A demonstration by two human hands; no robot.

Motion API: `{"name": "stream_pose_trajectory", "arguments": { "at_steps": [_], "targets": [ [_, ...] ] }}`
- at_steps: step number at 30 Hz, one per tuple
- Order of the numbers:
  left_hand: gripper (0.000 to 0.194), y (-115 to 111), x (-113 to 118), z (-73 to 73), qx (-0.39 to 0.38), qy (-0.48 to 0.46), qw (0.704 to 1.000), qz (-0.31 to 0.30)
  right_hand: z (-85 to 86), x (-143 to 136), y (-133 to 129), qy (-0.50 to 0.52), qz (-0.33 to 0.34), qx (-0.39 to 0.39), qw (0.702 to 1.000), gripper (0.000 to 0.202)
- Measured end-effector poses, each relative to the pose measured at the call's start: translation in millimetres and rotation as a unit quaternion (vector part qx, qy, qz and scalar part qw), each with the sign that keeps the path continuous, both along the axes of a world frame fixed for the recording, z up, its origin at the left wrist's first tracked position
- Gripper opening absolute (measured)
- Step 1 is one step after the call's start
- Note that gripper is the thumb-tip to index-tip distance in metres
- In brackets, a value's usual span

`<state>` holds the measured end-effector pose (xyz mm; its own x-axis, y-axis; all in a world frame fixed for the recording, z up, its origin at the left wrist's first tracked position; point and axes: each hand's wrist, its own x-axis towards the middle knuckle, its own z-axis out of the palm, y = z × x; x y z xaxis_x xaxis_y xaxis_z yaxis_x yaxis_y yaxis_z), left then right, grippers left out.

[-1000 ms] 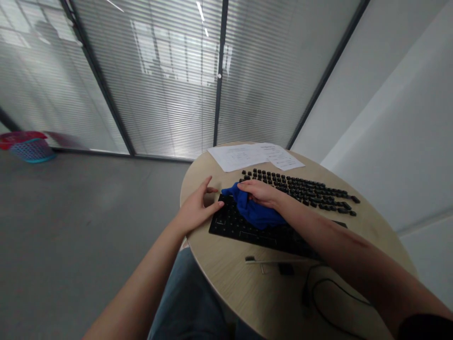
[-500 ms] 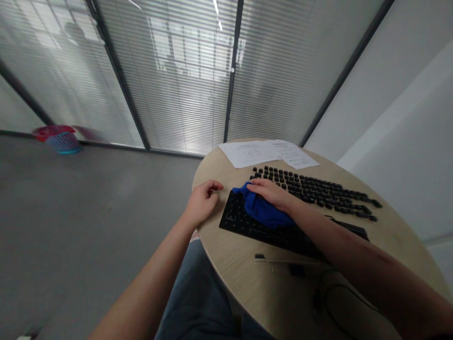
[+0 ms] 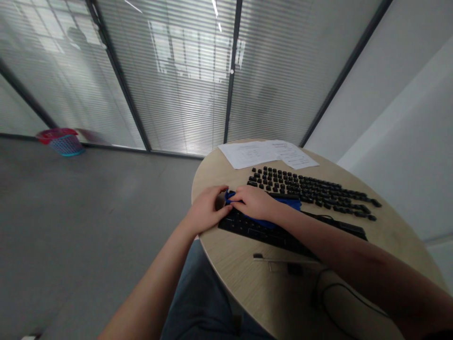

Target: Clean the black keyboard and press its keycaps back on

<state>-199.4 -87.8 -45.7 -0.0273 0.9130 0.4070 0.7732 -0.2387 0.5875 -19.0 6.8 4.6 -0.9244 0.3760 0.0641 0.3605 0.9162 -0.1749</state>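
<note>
The left hand (image 3: 207, 210) is bent like a letter C at the left end of the black keyboard (image 3: 265, 238). Its thumb tip is at the corner, with a gap between the thumb and the fingers. The right hand (image 3: 256, 203) lies flat, palm down, on top of the blue cloth (image 3: 290, 202), and its fingertips point at the left hand. The two hands are very near each other. I can't tell if either one is pinching the cloth, because the tips hide that bit.

The cloth is under the right hand. It pokes out past the fingertips near the left hand, and more of it shows on the other side of the wrist. The keyboard is under the cloth. Its long way runs from the left hand out to the person's right, and the right end tips a little toward the body. So the left hand is right by one short end, while the right arm goes across the top and hides a lot of the middle. The far right end is well away from both hands.

Past the keyboard, little black keys (image 3: 307, 189) sit in rows that go about the same way. Some white papers (image 3: 247, 155) lie behind them. On the near side, a thin brush (image 3: 258, 256) lies on the round table (image 3: 226, 255), and a black cord (image 3: 331, 285) curls under the right arm.
</note>
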Motion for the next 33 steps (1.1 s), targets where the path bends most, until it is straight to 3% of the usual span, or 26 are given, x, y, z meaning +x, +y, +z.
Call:
{"name": "stream_pose_trajectory", "arguments": {
  "at_steps": [3, 5, 9, 14, 22, 33],
  "targets": [
    [0.085, -1, 1, 1.0, -0.025, 0.056, 0.998, -0.031, 2.5, -2, 0, -0.018, -0.014, -0.027, 0.999, 0.027],
    [0.093, 1, 2, 1.9, -0.046, 0.084, 0.995, -0.040, 5.5, -6, 0, -0.036, -0.046, -0.057, 0.997, 0.028],
    [0.092, 4, 6, 3.4, -0.077, 0.111, 0.990, -0.026, 16.5, -15, 1, -0.090, -0.097, -0.099, 0.986, 0.031],
    [0.089, 5, 11, 3.6, -0.089, 0.133, 0.987, -0.006, 26.8, -10, 9, -0.137, -0.110, -0.109, 0.978, 0.028],
    [0.089, 5, 12, 2.5, -0.084, 0.152, 0.985, 0.008, 24.9, 16, 10, -0.137, -0.128, -0.109, 0.976, 0.025],
    [0.089, 7, 10, -2.0, -0.071, 0.155, 0.985, 0.002, 25.8, 26, 5, -0.121, -0.131, -0.086, 0.980, 0.027]
  ]
}}
